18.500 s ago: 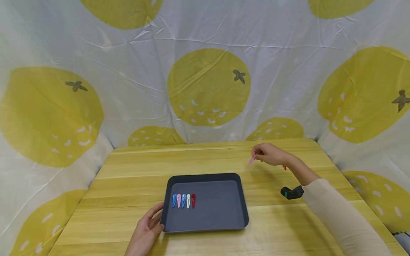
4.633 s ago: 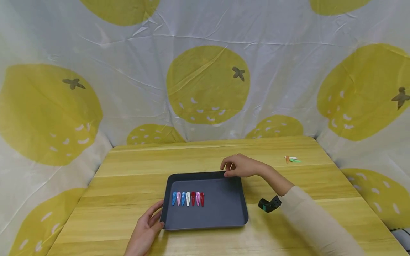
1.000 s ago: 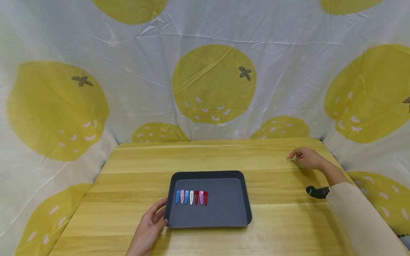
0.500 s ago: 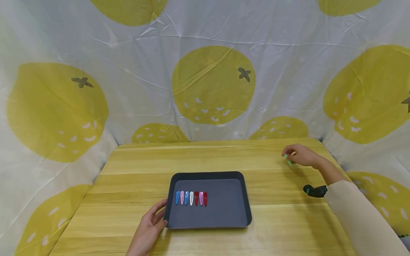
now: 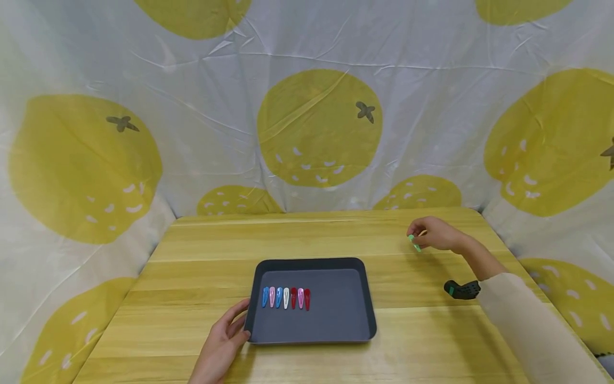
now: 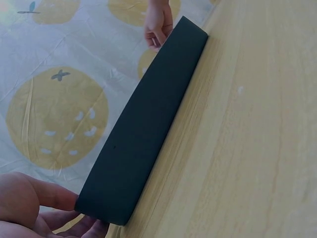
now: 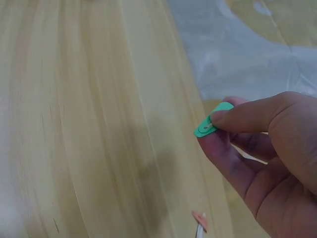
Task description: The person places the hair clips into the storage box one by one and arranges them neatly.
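Note:
In the head view, my right hand (image 5: 435, 234) is raised over the far right of the table, pinching a green snap hair clip (image 5: 414, 244) between thumb and fingers. The right wrist view shows that green clip (image 7: 214, 120) under the thumb. My left hand (image 5: 221, 338) grips the left side of a dark grey tray (image 5: 310, 337), near its front corner. In the tray, several hair clips stand side by side in a row: blue, pink, blue, white (image 5: 286, 298), dark red, pink and a red one (image 5: 307, 300) at the right end.
An orange clip (image 7: 200, 219) and a white clip (image 7: 199, 231) lie crossed on the wooden table (image 5: 201, 266), seen in the right wrist view. A black strapped device (image 5: 461, 290) sits at my right wrist. A lemon-print curtain (image 5: 316, 128) surrounds the table.
My right hand has picked up the green clip from the small pile at the right and moved it left. The left hand and tray stay put. Earlier, the row in the tray grew at its right end.

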`<state>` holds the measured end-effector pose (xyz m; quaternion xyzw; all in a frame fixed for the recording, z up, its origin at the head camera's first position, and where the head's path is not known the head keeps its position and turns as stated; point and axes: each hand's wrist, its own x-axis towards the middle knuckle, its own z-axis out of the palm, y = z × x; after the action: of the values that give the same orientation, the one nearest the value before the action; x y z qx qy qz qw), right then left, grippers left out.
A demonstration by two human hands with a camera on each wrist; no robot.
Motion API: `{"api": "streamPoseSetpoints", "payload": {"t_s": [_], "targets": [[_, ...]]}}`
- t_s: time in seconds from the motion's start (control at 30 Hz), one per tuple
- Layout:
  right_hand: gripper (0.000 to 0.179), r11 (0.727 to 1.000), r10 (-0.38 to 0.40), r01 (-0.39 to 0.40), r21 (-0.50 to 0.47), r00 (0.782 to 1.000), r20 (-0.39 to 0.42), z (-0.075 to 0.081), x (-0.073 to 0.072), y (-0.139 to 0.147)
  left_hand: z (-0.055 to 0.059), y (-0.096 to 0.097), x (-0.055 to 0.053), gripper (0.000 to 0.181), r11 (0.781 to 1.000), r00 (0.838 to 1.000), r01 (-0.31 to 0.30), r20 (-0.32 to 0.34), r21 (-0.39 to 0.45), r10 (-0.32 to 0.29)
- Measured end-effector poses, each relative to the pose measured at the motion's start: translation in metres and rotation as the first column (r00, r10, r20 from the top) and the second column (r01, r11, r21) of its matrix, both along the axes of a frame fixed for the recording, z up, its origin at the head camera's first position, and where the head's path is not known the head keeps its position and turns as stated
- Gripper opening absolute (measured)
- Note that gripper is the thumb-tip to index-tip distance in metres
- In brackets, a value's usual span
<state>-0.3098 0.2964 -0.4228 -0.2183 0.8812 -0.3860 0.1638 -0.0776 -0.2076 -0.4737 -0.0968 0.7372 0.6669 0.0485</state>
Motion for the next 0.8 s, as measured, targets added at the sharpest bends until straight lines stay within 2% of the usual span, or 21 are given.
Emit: {"api": "streamPoseSetpoints", "payload": {"t_s": [0.2,0.37,0.6,0.8], "targets": [[0.016,0.999,0.011,-0.013,-0.048,0.999,-0.046,-0.005,0.002,-0.019,-0.001,-0.001,0.0,0.066,1.0,1.0,0.006,-0.002,0.008,-0.006],[0.017,0.994,0.008,-0.011,-0.104,1.0,-0.029,-0.007,0.006,-0.035,-0.001,0.0,0.0,0.066,1.0,1.0,0.003,-0.002,0.006,-0.003],[0.017,0.98,0.016,-0.007,-0.197,0.999,0.042,-0.009,0.013,-0.06,0.0,0.0,0.001,0.066,1.0,1.0,-0.001,0.003,0.006,0.001],[0.007,0.962,0.025,0.002,-0.274,0.995,0.097,-0.01,0.019,-0.081,-0.001,-0.001,0.0,0.066,1.0,1.0,-0.003,0.007,0.008,0.003]]}}
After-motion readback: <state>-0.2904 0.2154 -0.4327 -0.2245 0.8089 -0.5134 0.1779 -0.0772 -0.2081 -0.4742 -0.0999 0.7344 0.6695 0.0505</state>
